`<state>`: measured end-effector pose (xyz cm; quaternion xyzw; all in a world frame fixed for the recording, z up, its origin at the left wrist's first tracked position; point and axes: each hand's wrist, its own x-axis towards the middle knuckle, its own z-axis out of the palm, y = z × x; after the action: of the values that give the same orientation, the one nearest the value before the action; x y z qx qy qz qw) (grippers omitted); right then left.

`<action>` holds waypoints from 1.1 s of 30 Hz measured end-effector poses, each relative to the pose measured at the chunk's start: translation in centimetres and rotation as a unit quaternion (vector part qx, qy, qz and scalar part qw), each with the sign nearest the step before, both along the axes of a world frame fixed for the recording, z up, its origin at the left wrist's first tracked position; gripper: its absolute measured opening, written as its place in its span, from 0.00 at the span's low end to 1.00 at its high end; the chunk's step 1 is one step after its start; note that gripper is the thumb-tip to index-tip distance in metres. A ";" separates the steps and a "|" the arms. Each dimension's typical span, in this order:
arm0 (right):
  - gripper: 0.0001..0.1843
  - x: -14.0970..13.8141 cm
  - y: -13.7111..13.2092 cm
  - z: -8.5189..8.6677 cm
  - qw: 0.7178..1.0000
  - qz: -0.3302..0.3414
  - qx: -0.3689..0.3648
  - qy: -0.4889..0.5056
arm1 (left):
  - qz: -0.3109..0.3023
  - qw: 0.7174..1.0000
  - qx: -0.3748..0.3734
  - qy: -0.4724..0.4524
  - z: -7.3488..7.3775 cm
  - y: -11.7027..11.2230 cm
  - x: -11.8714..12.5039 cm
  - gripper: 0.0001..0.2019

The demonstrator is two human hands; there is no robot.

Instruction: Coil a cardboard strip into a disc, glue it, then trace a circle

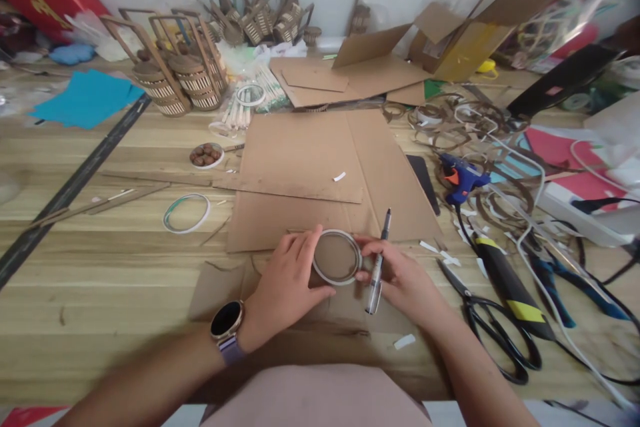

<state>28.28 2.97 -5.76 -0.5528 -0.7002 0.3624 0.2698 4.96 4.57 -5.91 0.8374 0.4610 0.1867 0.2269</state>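
Note:
A pale grey ring (337, 257) lies over brown cardboard just in front of me, with cardboard showing through its middle. My left hand (293, 273) grips the ring's left side between thumb and fingers. On the other side, my right hand (400, 277) holds a capped-looking pen (380, 261), tilted with its dark end pointing away from me. Fingertips of that hand also touch the ring's right edge. Under and beyond the hands lies a large cardboard sheet (300, 147), with a small white paper scrap (339, 177) on it.
Black scissors (493, 330), a black-yellow corded tool (513, 287), blue-handled pliers (555, 280) and a blue glue gun (463, 177) crowd the right. Leftward are another ring (187, 213), a dish of brown balls (206, 155) and blue sheets (85, 99). Small bamboo baskets (195, 77) stand behind.

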 end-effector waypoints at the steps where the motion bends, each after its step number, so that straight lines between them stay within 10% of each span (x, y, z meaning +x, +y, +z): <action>1: 0.11 0.1 0.0 -0.2 1.000 0.000 -0.001 0.009 | 0.004 1.000 0.002 0.000 -0.1 -0.1 0.1 0.52; 33: 0.10 0.5 0.2 -1.7 0.999 -0.007 0.047 0.022 | 0.049 0.998 0.025 -0.013 -0.8 -0.2 0.9 0.48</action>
<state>28.80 3.13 -7.44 -0.5364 -0.7062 0.3392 0.3139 5.88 4.38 -6.66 0.8166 0.4937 0.2200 0.2026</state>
